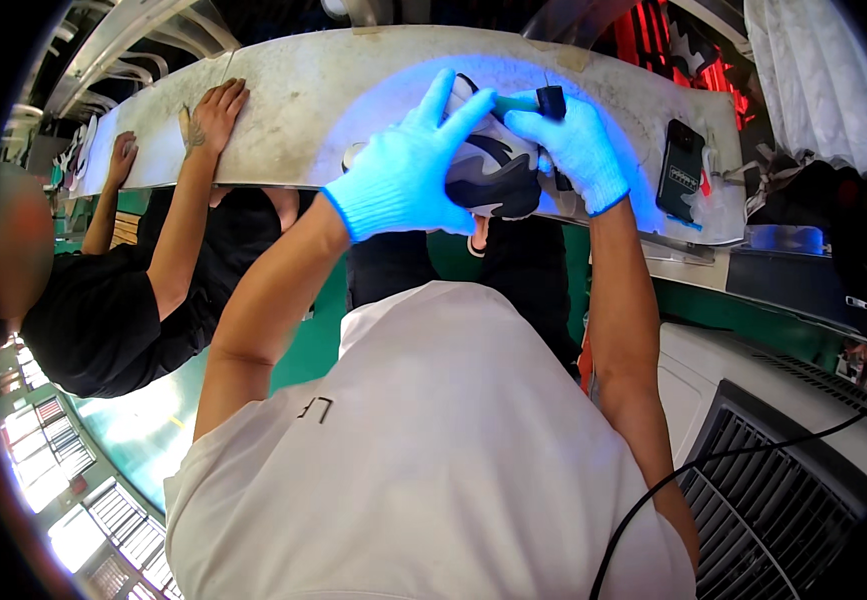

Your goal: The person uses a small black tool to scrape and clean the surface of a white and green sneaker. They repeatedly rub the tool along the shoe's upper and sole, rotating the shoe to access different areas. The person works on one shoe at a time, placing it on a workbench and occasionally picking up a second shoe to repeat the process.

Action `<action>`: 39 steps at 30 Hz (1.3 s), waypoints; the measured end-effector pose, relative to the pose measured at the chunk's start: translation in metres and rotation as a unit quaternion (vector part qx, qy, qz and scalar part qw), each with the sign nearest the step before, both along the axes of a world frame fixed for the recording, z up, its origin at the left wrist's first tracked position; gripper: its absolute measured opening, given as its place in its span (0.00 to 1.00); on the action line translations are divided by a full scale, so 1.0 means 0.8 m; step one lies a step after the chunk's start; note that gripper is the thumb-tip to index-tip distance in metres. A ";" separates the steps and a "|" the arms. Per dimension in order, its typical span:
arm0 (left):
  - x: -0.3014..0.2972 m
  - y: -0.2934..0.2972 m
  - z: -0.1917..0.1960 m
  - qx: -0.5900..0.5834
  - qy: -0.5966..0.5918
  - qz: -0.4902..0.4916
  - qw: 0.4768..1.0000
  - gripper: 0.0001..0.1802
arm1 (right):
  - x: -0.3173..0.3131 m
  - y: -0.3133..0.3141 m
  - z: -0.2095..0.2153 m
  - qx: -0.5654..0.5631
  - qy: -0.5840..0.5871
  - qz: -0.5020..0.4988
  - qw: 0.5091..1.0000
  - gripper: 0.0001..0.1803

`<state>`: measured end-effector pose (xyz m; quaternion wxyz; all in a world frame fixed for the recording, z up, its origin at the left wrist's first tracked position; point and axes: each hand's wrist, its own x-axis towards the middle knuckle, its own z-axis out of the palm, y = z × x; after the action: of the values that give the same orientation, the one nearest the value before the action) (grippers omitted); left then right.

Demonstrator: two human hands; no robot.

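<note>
Both my hands wear knit gloves that glow blue under a bluish light. My left hand [408,170] grips a grey, black and white sneaker [493,175], its thumb and fingers spread around the upper. The shoe is held at the table's near edge, its black-and-grey end toward me. Beside it on the right, my right hand [575,145] is closed around a small tool with a black block-shaped end [550,102]. A teal, stick-like part [516,103] runs from there toward the left fingertips. The fingers hide most of this tool, so its kind is unclear.
The long pale worktable [283,110] curves across the front. A dark phone [680,168] and a clear plastic bag [715,195] lie on its right end. At the left, a co-worker's hand [215,115] rests on the table. A black cable [733,455] crosses near my right arm.
</note>
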<state>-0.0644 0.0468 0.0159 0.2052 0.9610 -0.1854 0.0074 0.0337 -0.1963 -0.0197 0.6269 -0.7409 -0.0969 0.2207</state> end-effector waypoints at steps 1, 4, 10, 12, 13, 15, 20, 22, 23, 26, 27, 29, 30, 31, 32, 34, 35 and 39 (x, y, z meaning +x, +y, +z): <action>0.000 -0.016 -0.004 0.028 -0.017 0.010 0.999 0.76 | -0.002 0.000 0.000 0.005 0.005 0.002 1.000 0.19; 0.005 -0.030 0.004 0.043 0.022 0.022 0.999 0.75 | -0.012 -0.003 -0.002 -0.004 -0.037 -0.069 0.997 0.17; 0.006 -0.032 -0.006 0.036 -0.014 0.017 0.999 0.73 | -0.017 0.024 -0.003 0.349 0.003 -0.334 0.875 0.19; 0.009 -0.031 -0.009 0.028 -0.021 0.008 0.999 0.73 | -0.016 0.034 -0.006 0.330 -0.031 -0.314 0.890 0.21; 0.007 -0.030 -0.013 0.037 -0.050 0.006 0.998 0.73 | -0.020 0.037 -0.004 0.338 -0.030 -0.298 0.892 0.21; 0.008 -0.029 -0.025 0.055 -0.105 0.002 0.993 0.73 | -0.024 0.041 -0.008 0.362 -0.028 -0.236 0.901 0.24; 0.033 -0.029 -0.014 0.028 0.005 0.007 1.000 0.63 | -0.038 0.060 -0.050 0.641 0.291 0.078 0.705 0.29; 0.031 -0.026 -0.019 0.012 -0.022 -0.002 1.000 0.63 | -0.034 0.055 -0.047 0.573 0.274 -0.016 0.772 0.30; 0.027 -0.027 -0.013 0.026 -0.008 -0.004 1.000 0.63 | -0.032 0.043 -0.024 0.509 0.196 -0.121 0.829 0.29; 0.020 -0.031 -0.013 0.059 0.011 0.028 0.998 0.70 | 0.005 0.015 -0.022 0.447 0.073 -0.278 0.847 0.28; 0.016 -0.032 -0.014 0.050 0.016 0.025 0.998 0.71 | 0.006 0.013 -0.016 0.421 0.083 -0.289 0.856 0.29; 0.016 -0.028 -0.010 0.037 0.015 0.023 0.999 0.71 | 0.001 0.020 -0.014 0.396 0.071 -0.299 0.865 0.29; 0.017 -0.029 -0.010 0.044 0.006 0.023 0.999 0.71 | -0.003 0.023 -0.013 0.384 0.065 -0.304 0.870 0.29; 0.016 -0.031 -0.013 0.051 0.000 0.027 0.998 0.71 | -0.005 0.025 -0.016 0.382 0.057 -0.304 0.871 0.31; 0.014 -0.032 -0.015 0.058 -0.006 0.031 0.998 0.71 | -0.007 0.029 -0.017 0.391 0.046 -0.299 0.869 0.32; 0.012 -0.028 -0.021 0.050 -0.024 0.026 0.998 0.71 | -0.010 0.034 -0.018 0.408 0.021 -0.291 0.865 0.35; 0.013 -0.027 -0.023 0.047 -0.034 0.022 0.998 0.71 | -0.010 0.033 -0.020 0.444 0.037 -0.243 0.862 0.36; 0.013 -0.027 -0.017 0.039 -0.008 0.025 0.999 0.70 | -0.006 0.020 -0.043 0.589 0.096 -0.071 0.799 0.38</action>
<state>-0.0541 0.0248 0.0020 0.1654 0.9725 -0.1634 0.0128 0.0292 -0.1799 -0.0542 0.9623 -0.2089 -0.0952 0.1459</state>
